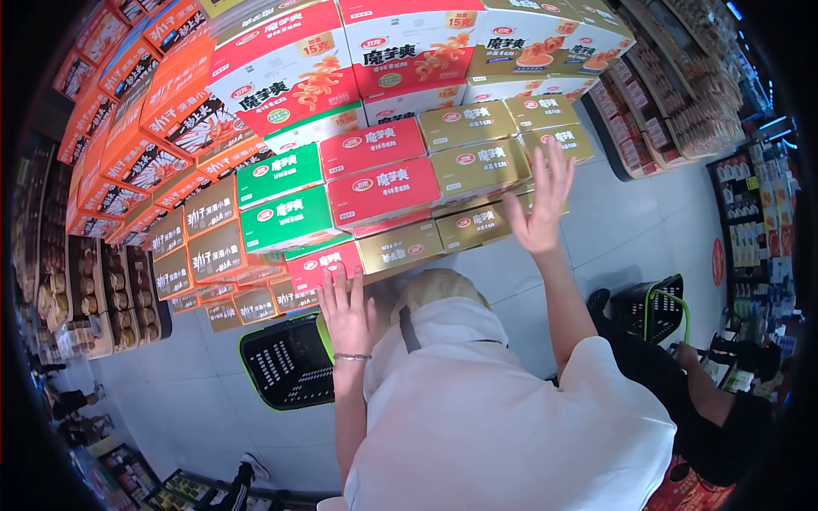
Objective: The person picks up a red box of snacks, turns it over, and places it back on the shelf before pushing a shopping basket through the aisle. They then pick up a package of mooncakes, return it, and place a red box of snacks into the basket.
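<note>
My left hand, with a bracelet at the wrist, is open and holds nothing. Its fingertips overlap the lower edge of a small red box; whether they touch cannot be made out. Farther right, my right hand is raised with its fingers apart, in front of the gold boxes at the right end of the stack. Green boxes and red boxes lie in rows between and above my hands. Larger red-and-white boxes stand behind them.
Orange boxes and brown boxes fill the stack's left side. A black basket with a green rim is on the floor by my left forearm. At right are a person in dark clothing, another basket and shelves.
</note>
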Available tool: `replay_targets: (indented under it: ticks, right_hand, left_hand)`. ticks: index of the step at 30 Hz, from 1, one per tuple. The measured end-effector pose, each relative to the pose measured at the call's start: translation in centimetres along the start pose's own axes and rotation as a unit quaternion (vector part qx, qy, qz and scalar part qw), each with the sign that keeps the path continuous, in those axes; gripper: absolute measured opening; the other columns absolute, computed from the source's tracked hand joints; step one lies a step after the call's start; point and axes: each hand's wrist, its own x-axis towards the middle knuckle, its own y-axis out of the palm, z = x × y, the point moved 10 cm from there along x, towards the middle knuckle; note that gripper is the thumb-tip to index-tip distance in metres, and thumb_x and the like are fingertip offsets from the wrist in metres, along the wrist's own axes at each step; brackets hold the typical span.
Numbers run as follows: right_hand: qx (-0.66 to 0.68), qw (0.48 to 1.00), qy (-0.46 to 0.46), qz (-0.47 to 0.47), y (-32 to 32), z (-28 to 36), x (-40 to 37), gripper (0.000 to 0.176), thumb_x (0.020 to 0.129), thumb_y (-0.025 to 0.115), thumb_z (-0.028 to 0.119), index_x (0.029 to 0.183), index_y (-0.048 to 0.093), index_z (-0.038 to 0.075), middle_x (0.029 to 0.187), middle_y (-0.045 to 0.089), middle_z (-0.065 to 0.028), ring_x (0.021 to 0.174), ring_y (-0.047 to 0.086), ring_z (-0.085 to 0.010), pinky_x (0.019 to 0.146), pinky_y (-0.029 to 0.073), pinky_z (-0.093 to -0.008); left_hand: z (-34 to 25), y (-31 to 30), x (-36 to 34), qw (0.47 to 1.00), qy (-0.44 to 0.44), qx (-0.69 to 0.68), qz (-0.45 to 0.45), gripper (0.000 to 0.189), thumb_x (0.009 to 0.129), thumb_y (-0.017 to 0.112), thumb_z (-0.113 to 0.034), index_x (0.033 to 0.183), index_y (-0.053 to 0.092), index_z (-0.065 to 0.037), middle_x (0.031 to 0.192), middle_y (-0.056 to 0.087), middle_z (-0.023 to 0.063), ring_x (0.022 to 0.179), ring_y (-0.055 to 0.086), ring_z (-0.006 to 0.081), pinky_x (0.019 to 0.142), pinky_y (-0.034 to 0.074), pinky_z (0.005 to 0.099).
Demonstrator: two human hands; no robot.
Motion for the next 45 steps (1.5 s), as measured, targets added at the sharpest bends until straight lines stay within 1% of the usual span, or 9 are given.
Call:
replay_targets:
  ticks: [4, 9, 12, 15, 21, 27, 33, 37, 45]
  right_hand:
    - [0.033, 0.972, 0.176, -0.154, -4.1, -8.6, 0.2, 0.08, 0.09, 0.062, 0.034, 0.148, 0.02, -0.003, 0.15, 0.024, -0.0258, 0.143, 0.018, -0.0367, 0.115, 0.016, -0.0501]
    - [0.294, 0.796, 0.503, -0.162, 0.5, -19.2, -5.5, 0.068, 0.096, 0.055, 0.039, 0.143, 0.029, -0.003, 0.139, 0.041, -0.0218, 0.134, 0.036, -0.0292, 0.11, 0.027, -0.0379]
    - [0.358, 0.809, 0.456, -0.101, 2.7, -18.4, -5.0, 0.056, 0.096, 0.055, 0.039, 0.133, 0.041, -0.001, 0.123, 0.054, -0.0153, 0.116, 0.049, -0.0219, 0.101, 0.035, -0.0339]
    - [0.376, 0.783, 0.486, -0.1, 3.5, -18.4, -5.7, 0.051, 0.097, 0.053, 0.039, 0.131, 0.047, 0.003, 0.129, 0.051, -0.0097, 0.124, 0.045, -0.0182, 0.108, 0.029, -0.0317]
    - [0.285, 0.82, 0.465, -0.178, 1.5, -17.3, -5.6, 0.053, 0.099, 0.05, 0.037, 0.134, 0.04, -0.002, 0.13, 0.048, -0.0162, 0.121, 0.045, -0.022, 0.105, 0.032, -0.0342]
    - [0.13, 0.913, 0.225, -0.314, -6.2, -4.5, -2.4, 0.042, 0.1, 0.042, 0.021, 0.136, 0.036, 0.0, 0.144, 0.034, -0.0163, 0.134, 0.035, -0.0284, 0.114, 0.022, -0.0438]
    - [0.324, 0.93, -0.111, -0.131, 1.2, 11.5, -2.4, 0.038, 0.1, 0.04, 0.03, 0.122, 0.047, -0.001, 0.129, 0.046, -0.0191, 0.118, 0.05, -0.0294, 0.104, 0.039, -0.0456]
    - [0.485, 0.8, -0.285, 0.208, 9.0, 26.4, -4.2, 0.026, 0.084, 0.064, 0.026, 0.094, 0.064, 0.001, 0.093, 0.063, -0.0109, 0.083, 0.064, -0.0298, 0.07, 0.053, -0.0374]
    - [0.408, 0.592, -0.536, 0.442, 12.4, 40.1, -19.6, 0.047, 0.074, 0.073, 0.027, 0.112, 0.061, 0.004, 0.098, 0.061, -0.0102, 0.111, 0.055, -0.0269, 0.102, 0.038, -0.0428]
  left_hand:
    - [-0.1, -0.3, 0.2, 1.0, 0.009, -0.01, -0.006, 0.061, 0.081, 0.065, -0.016, 0.139, 0.046, -0.009, 0.144, 0.037, 0.0201, 0.136, 0.03, 0.0415, 0.113, 0.022, 0.055]
    - [-0.3, -0.2, 0.2, 1.0, 0.013, 0.003, -0.002, 0.059, 0.082, 0.065, -0.014, 0.138, 0.045, -0.007, 0.143, 0.038, 0.0211, 0.134, 0.031, 0.0428, 0.112, 0.024, 0.0546]
    - [-0.2, 0.0, 0.1, 1.0, 0.013, 0.003, 0.001, 0.06, 0.082, 0.065, -0.014, 0.138, 0.045, -0.007, 0.144, 0.037, 0.0208, 0.134, 0.031, 0.0429, 0.111, 0.025, 0.0548]
    - [-0.2, 0.1, 0.0, 1.0, 0.015, 0.0, -0.002, 0.06, 0.082, 0.065, -0.013, 0.138, 0.045, -0.007, 0.145, 0.036, 0.0206, 0.135, 0.03, 0.0427, 0.112, 0.024, 0.0547]
    - [0.2, -0.2, 0.0, 0.999, -0.002, -0.038, 0.005, 0.068, 0.08, 0.067, -0.016, 0.142, 0.042, -0.01, 0.15, 0.028, 0.0228, 0.14, 0.024, 0.0412, 0.114, 0.019, 0.0553]
    - [3.1, -4.3, -5.1, 0.993, -0.108, -0.045, -0.03, 0.075, 0.08, 0.069, -0.017, 0.144, 0.033, -0.001, 0.152, 0.02, 0.026, 0.142, 0.018, 0.041, 0.115, 0.014, 0.0547]
    - [8.5, 0.2, -16.9, 0.956, -0.282, -0.011, 0.075, 0.093, 0.07, 0.078, -0.031, 0.144, 0.03, 0.0, 0.146, 0.033, 0.0225, 0.14, 0.026, 0.0377, 0.116, 0.011, 0.0549]
    - [10.0, 1.9, -22.7, 0.875, -0.443, -0.119, 0.155, 0.088, 0.071, 0.074, -0.037, 0.141, 0.034, -0.001, 0.126, 0.056, 0.021, 0.126, 0.048, 0.0337, 0.117, 0.011, 0.0515]
    - [8.7, 1.8, -27.4, 0.842, -0.501, -0.134, 0.15, 0.05, 0.071, 0.075, -0.029, 0.115, 0.06, -0.011, 0.114, 0.064, 0.0116, 0.111, 0.059, 0.0283, 0.109, 0.033, 0.0469]
